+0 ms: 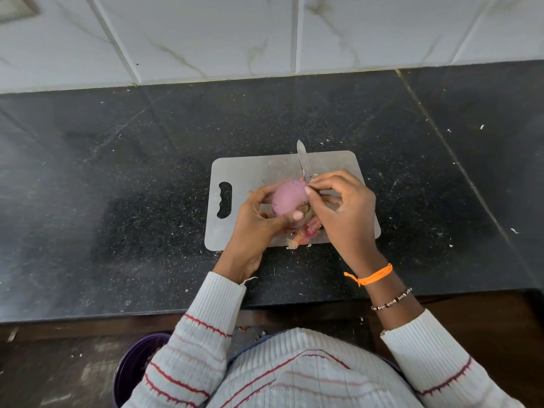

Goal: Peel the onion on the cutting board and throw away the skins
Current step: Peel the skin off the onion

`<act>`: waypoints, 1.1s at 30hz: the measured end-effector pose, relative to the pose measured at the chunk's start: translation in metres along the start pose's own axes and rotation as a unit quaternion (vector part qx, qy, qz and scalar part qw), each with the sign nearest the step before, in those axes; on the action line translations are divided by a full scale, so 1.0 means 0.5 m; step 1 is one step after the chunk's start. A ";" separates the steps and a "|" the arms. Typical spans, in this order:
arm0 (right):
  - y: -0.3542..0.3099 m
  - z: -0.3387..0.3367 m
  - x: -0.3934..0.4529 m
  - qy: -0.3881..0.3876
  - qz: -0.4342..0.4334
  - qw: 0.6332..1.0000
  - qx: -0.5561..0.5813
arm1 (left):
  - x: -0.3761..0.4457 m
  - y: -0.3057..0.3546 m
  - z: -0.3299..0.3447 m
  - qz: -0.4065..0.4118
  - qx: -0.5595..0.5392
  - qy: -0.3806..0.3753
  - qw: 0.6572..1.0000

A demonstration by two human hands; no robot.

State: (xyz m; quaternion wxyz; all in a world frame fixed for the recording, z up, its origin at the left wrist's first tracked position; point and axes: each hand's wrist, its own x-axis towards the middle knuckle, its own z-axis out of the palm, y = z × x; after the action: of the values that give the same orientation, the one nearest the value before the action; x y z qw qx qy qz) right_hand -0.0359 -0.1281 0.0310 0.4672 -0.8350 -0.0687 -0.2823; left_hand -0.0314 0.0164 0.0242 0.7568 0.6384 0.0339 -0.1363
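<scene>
Head view: a black speckled counter (117, 178) fills the middle of the frame, white marbled wall tiles (206, 33) above it. At centre lies a grey cutting board (250, 172). Over it the left hand (256, 222) grips the onion (290, 198), smooth, pale purple, mostly peeled. The right hand (341, 207) pinches skin at the onion's top. Loose skins (303, 231) lie beneath. A knife (302, 159) points toward the wall.

Onion (288, 199) pink, mostly peeled, above board (250, 172); skins (306, 229) beneath.
</scene>
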 end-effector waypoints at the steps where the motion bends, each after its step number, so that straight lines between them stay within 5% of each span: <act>1: 0.001 0.001 0.000 -0.001 -0.008 1.000 -0.019 | -0.001 0.001 0.002 -0.004 -0.004 -0.001 1.000; 10: 0.034 -0.019 0.006 0.009 0.035 0.995 -0.089 | -0.002 0.002 0.009 -0.013 -0.031 -0.014 0.999; 18: 0.014 -0.018 0.001 -0.020 0.018 1.000 0.013 | -0.001 0.003 0.017 -0.010 -0.047 0.002 0.999; 33: 0.031 -0.020 0.006 -0.026 0.005 1.000 0.013 | 0.002 0.005 0.028 -0.006 -0.019 0.011 1.000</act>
State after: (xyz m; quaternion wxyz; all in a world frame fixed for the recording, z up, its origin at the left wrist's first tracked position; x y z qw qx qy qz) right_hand -0.0314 -0.1454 0.0250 0.4778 -0.8361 -0.0807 -0.2573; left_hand -0.0316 0.0031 0.0287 0.7676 0.6251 0.0484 -0.1331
